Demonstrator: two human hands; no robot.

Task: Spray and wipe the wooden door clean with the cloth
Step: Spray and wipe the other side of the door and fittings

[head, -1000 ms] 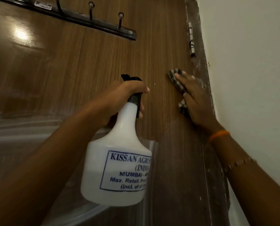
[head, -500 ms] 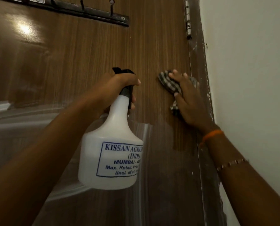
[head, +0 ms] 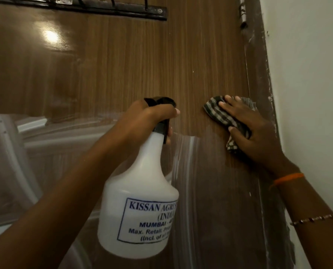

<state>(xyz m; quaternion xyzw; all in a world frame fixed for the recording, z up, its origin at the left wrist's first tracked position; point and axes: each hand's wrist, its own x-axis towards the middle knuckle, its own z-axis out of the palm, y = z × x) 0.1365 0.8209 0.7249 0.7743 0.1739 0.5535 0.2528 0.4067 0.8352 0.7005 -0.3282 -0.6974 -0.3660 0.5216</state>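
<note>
One spray bottle (head: 140, 200) gripped by left hand (head: 148, 117), one checked cloth (head: 219, 115) at three o'clock under the pressing right hand (head: 252, 131), one wooden door (head: 123, 65)

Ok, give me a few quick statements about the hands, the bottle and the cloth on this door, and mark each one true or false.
1. The left hand grips the spray bottle by its neck. True.
2. The right hand presses a checked cloth against the wooden door. True.
3. The cloth lies near the door's left edge. False: it is by the right edge, beside the frame.
4. The bottle is dark green. False: it is white with a blue-printed label.
5. A black hook rail is fixed to the door above the hands. True.
</note>
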